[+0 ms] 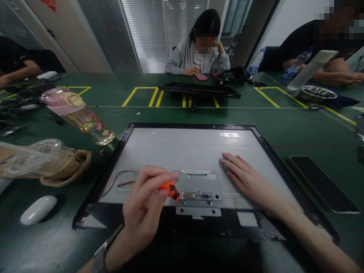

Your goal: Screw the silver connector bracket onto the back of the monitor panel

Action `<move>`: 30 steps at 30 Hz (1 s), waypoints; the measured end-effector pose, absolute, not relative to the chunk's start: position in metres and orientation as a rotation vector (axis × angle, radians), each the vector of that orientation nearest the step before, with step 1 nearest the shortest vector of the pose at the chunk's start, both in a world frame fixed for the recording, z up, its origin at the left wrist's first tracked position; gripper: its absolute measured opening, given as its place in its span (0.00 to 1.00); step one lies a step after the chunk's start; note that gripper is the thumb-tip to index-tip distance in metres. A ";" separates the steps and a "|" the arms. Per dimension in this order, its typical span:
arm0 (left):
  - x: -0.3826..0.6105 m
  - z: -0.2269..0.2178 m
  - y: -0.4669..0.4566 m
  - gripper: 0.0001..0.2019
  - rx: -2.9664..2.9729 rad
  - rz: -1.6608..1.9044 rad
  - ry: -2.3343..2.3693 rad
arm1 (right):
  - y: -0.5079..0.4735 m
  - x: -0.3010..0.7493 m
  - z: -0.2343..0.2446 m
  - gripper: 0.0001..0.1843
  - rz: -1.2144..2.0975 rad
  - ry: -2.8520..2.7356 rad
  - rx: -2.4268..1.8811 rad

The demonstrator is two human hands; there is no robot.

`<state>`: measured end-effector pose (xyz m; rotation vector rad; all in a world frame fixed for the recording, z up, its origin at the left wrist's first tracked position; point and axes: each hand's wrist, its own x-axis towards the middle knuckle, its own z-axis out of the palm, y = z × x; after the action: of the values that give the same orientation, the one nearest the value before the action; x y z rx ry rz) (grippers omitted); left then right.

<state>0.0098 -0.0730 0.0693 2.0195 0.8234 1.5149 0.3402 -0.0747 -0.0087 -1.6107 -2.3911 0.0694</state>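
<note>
A monitor lies face down with its back cover off, showing a pale metal back panel [184, 151] inside a black frame [113, 159]. My left hand [146, 206] is closed round an orange screwdriver [170, 189], whose tip points at the metal connector plate [200, 187] near the panel's near edge. My right hand [246, 178] lies flat on the panel just right of that plate, fingers stretched out. Thin coloured wires [119, 180] run along the panel to the left of my left hand.
A white mouse [38, 209], a plastic cup in a brown bag [48, 163] and a pink-capped bottle [78, 113] sit at the left. A black phone [322, 184] lies at the right. Another monitor [199, 90], a steel bowl [318, 93] and seated people are across the green table [284, 121].
</note>
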 end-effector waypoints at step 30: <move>0.010 0.067 -0.069 0.13 2.005 1.535 0.631 | -0.075 0.341 -0.007 0.24 0.107 -2.356 -1.605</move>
<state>0.0103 -0.0686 0.0668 2.0048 0.6311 1.5348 0.3406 -0.0752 -0.0075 -1.6048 -2.3558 0.1070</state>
